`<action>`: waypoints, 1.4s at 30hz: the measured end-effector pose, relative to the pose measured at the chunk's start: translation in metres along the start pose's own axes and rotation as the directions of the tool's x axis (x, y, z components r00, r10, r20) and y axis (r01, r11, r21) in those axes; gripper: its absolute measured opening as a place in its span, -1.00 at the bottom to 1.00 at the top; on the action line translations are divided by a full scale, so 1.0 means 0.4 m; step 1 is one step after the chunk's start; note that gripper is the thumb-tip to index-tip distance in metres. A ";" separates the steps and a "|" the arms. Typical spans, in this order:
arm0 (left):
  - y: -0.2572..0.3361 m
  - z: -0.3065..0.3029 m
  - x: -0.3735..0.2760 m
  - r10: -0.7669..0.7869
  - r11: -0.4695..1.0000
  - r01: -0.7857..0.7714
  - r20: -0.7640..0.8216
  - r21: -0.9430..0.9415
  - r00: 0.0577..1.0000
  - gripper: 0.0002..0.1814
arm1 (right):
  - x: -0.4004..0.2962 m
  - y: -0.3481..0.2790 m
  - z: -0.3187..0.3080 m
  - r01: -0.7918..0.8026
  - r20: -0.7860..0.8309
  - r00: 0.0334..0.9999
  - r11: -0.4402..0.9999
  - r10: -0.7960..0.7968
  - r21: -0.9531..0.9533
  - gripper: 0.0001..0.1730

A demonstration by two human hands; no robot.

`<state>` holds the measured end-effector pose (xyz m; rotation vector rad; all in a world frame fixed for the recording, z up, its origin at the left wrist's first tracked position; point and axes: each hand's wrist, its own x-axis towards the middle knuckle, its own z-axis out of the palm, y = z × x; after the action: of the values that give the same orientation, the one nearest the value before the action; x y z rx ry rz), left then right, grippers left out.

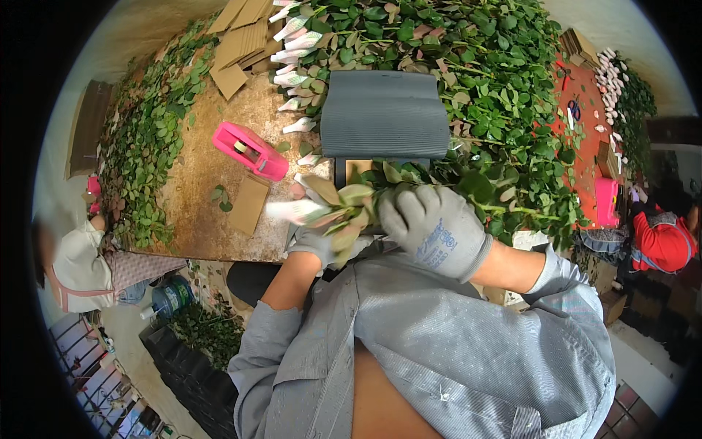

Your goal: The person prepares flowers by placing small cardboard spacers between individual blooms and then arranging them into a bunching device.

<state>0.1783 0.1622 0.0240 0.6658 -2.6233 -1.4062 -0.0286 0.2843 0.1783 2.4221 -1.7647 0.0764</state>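
Both hands wear grey knit gloves. My right hand (436, 230), its glove printed in blue, is closed around leafy green rose stems (493, 208) that reach off to the right. At the left end of these stems are buds in white protective sleeves (301, 211), somewhat blurred. Below the buds is my left hand (329, 247), partly covered by leaves, so its fingers and anything in them cannot be made out. Just beyond the hands stands a ridged dark grey pad (386, 115) on a stand.
On the worn wooden table (208, 203) lie a pink tape dispenser (249, 151), cardboard pieces (249, 203) and cut leaves (148, 148). Heaped rose stems (493, 71) cover the far right. A person sits at the left (82, 263), another at the right in red (663, 241). A water bottle (170, 296) is at lower left.
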 end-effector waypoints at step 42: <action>0.037 -0.148 0.096 -0.069 0.992 0.066 0.021 0.109 0.997 -0.36 | 0.137 0.070 0.415 -0.308 0.451 0.880 0.901 0.148 0.306 -0.67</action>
<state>0.1554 0.1078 0.0651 0.7614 -2.7372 -1.3051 -0.0453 0.2000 0.0233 2.6102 -2.4296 -0.1051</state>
